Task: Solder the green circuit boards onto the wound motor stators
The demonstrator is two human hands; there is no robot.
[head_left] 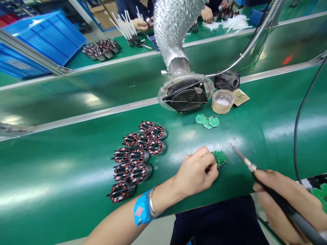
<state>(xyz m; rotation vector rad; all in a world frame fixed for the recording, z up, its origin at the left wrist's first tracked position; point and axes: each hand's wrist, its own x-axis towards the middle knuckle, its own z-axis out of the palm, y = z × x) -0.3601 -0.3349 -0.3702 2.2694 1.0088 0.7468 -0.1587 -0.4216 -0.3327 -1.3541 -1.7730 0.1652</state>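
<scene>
My left hand is closed, its fingers pinching the near-left edge of a round green circuit board low over the bench. The hand hides part of the board and whatever is beneath it. A soldering iron with a black handle is gripped in my right hand, its tip apart from the board, to the right of it. Just beyond the held board, a few loose round green boards lie overlapping. Left of my hands stand several motor stators with copper windings, grouped in rows.
A fume extractor on a foil duct hangs over the bench's middle. Behind the loose boards are a tub of metal shavings, a square pad and an iron holder. A black cable hangs at right. Co-workers' hands work across the divider.
</scene>
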